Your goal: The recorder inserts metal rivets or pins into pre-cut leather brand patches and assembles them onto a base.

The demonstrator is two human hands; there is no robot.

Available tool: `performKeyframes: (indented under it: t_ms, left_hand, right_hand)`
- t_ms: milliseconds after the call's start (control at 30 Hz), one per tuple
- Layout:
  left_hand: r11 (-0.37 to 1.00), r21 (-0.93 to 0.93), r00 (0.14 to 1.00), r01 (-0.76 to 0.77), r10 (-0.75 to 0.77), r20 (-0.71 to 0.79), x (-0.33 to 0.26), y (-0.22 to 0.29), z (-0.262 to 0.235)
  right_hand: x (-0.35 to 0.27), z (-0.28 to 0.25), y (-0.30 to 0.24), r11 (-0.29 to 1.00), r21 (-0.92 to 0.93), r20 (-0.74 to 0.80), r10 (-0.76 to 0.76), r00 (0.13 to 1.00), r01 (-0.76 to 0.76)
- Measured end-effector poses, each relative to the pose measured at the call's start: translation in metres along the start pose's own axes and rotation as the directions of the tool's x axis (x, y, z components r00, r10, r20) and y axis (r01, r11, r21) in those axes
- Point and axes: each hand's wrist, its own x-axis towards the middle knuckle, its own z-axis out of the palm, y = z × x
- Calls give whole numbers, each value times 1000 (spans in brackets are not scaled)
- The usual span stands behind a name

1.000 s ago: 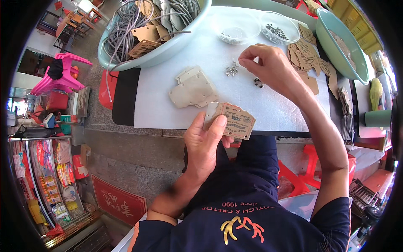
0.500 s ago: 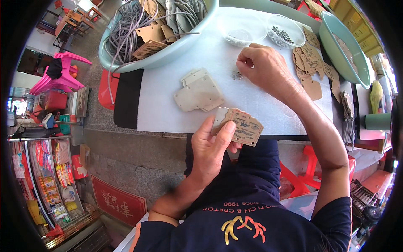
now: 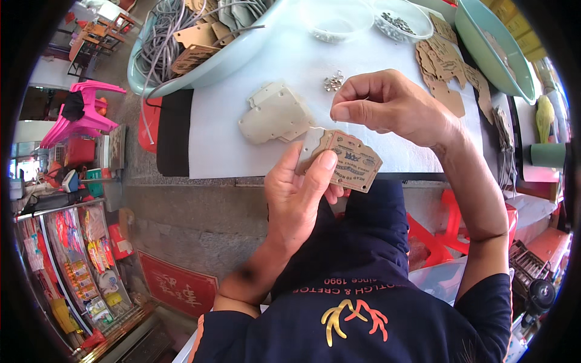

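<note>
My left hand (image 3: 293,196) grips a brown printed cardboard tag (image 3: 357,163) with a wavy edge and small holes, thumb on top. A pale grey piece (image 3: 309,140) is held together with it, behind its left side. Just above the tag my right hand (image 3: 396,106) has thumb and forefinger pinched together. What the pinch holds, if anything, is too small to make out. Beyond that hand lies a small heap of shiny metal fasteners (image 3: 333,81). Several pale grey plates with holes (image 3: 275,115) are stacked left of the tag on the white table covering (image 3: 224,151).
A large pale-blue basin (image 3: 227,69) holds grey cords and cut pieces at the far left. Two clear bowls, one with dark small parts (image 3: 396,23), stand at the back. Brown tags (image 3: 445,66) lie at right beside another basin (image 3: 493,54). The table's front edge runs below my hands.
My right hand has come away from the metal fasteners toward the tag, fingers pinched. My left hand keeps its hold on the tag. The whole view has shifted slightly.
</note>
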Motion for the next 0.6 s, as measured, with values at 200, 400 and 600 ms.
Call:
performKeyframes:
  t_ms: [200, 400, 600]
  left_hand:
    - [997, 72, 998, -40, 37, 46, -2, 1, 7]
    - [989, 144, 997, -14, 2, 82, -4, 5, 12]
    - [980, 198, 993, -32, 9, 117, -5, 6, 13]
  right_hand:
    - [-7, -6, 9, 966, 231, 191, 69, 979, -113]
    - [-12, -12, 17, 915, 359, 299, 73, 951, -183]
    - [-15, -11, 20, 908, 369, 328, 75, 942, -201]
